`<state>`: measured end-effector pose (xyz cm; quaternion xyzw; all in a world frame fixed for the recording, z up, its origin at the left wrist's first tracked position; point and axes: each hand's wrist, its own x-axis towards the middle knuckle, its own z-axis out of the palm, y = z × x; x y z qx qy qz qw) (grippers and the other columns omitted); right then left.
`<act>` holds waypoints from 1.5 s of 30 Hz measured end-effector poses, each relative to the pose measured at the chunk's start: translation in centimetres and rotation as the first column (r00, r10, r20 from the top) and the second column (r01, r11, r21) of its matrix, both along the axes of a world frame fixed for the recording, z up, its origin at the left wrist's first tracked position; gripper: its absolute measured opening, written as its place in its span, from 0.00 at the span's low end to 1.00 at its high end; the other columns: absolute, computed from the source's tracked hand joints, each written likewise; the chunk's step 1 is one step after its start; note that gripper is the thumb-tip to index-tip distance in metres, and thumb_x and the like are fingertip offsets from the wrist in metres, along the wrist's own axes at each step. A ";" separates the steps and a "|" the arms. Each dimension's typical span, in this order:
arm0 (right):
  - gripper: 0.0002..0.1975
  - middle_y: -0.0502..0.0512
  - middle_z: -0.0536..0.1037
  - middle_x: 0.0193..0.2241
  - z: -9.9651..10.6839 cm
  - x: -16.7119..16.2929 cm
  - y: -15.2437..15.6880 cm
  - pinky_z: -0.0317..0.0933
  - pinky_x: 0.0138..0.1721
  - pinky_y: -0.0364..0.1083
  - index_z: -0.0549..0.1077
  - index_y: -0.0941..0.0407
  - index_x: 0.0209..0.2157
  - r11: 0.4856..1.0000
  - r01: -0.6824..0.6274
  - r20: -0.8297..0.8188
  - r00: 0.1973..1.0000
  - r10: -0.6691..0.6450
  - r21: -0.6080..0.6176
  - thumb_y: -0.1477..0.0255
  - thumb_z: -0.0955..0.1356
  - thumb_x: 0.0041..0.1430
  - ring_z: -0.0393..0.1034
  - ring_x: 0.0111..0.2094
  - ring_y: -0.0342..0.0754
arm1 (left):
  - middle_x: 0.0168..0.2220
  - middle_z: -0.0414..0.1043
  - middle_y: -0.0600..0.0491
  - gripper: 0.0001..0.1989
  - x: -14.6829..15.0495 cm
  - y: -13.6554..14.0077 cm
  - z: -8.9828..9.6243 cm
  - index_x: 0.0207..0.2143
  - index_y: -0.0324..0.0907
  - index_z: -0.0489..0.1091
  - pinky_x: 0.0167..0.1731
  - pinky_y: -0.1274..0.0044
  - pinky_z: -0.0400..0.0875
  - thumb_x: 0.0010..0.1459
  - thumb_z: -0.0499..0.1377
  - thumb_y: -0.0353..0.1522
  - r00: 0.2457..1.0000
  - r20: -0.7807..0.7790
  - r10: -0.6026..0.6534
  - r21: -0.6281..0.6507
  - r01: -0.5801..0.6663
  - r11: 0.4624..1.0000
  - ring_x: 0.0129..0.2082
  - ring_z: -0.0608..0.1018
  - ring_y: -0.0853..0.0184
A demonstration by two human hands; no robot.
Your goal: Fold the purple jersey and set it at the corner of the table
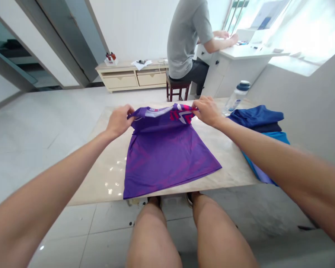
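Note:
A purple T-shirt [162, 156] lies spread on the pale table [100, 171], its hem near the front edge. My left hand [120, 120] pinches the shirt's far left corner. At the far right corner, by a patch of pink and white pattern, my right hand [208, 111] pinches the fabric. Between the hands the far end, with the collar, is lifted and folded toward me. The sleeves cannot be made out clearly.
Right of the shirt lies a stack of folded blue clothes [258, 119], with a clear water bottle [237, 97] behind it. Beyond the table, a person in a grey shirt [187, 41] sits on a stool [177, 87] at a white desk [240, 52]. A low cabinet [123, 80] stands along the wall.

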<state>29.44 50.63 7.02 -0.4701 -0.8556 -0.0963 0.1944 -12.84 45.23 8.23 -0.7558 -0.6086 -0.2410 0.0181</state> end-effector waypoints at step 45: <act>0.15 0.64 0.89 0.45 -6.5 7.4 -16.1 0.67 0.43 0.41 0.88 0.59 0.47 0.652 0.443 -0.005 0.825 -0.565 -0.615 0.73 0.67 0.72 0.84 0.49 0.53 | 0.49 0.87 0.44 0.12 25.4 -15.1 -5.9 0.46 0.43 0.86 0.53 0.73 0.75 0.64 0.63 0.27 0.984 0.098 -0.149 -0.573 0.178 0.800 0.52 0.86 0.55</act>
